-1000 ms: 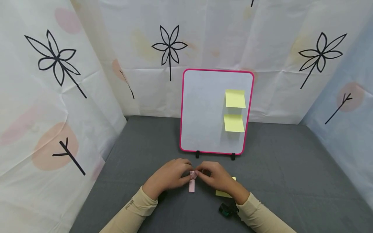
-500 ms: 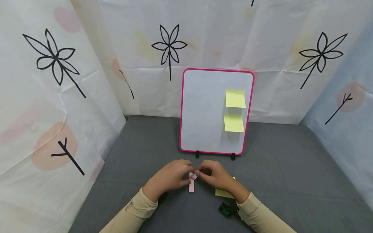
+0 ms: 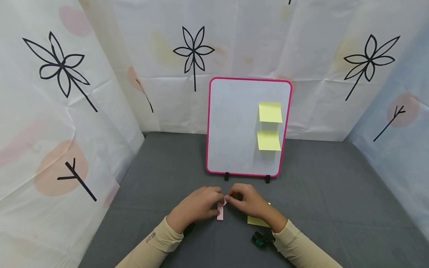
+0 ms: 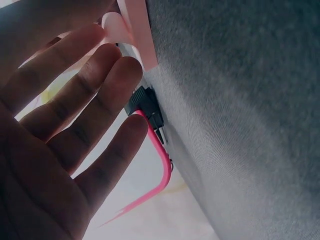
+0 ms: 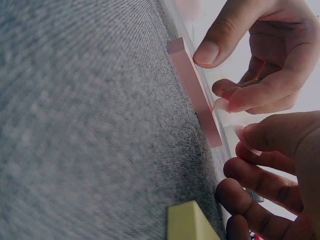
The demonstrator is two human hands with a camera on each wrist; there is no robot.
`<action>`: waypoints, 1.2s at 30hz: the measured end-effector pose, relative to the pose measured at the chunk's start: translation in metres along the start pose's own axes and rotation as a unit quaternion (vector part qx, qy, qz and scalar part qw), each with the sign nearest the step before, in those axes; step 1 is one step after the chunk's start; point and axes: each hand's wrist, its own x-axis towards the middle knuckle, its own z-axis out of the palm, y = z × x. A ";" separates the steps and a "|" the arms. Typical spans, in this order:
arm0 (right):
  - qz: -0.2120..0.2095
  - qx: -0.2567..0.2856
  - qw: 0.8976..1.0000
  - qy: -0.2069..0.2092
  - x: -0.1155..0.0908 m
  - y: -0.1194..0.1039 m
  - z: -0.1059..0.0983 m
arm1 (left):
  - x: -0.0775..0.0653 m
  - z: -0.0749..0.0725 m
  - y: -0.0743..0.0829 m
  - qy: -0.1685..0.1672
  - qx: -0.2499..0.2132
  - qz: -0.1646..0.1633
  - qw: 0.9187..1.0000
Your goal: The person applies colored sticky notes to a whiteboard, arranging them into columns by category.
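Note:
A narrow pink sticky note pad lies on the grey cloth between both hands. My right hand pinches the end of its top sheet between thumb and index finger, and the sheet curls up off the pad. My left hand steadies the pad from the other side. In the right wrist view its thumb touches the pad near one end, while the index finger is right at the lifted sheet. The left wrist view shows the other left fingers loosely extended. Under my right wrist is a yellow sticky note pad, partly hidden.
Behind the hands a pink-framed whiteboard stands on black feet. Two yellow sticky notes, one upper and one lower, hang on its right side. A small black device sits by the right sleeve. Printed cloth encloses the table.
The right hand has drawn the pink sheet's end slightly up, so it curls away more from the pad. My left fingers have shifted slightly down toward the pad's near end.

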 end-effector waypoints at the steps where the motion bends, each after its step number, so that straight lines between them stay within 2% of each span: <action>1: 0.000 0.001 1.000 -0.001 0.000 0.000 0.000 | 0.000 0.000 0.001 -0.005 0.000 -0.002 1.000; 18: 0.013 0.005 1.000 0.004 -0.001 0.002 -0.002 | 0.000 0.002 0.003 -0.015 -0.011 -0.009 1.000; 36: 0.035 -0.018 0.999 0.004 -0.001 0.004 -0.008 | -0.003 0.000 0.005 -0.019 -0.019 -0.048 0.998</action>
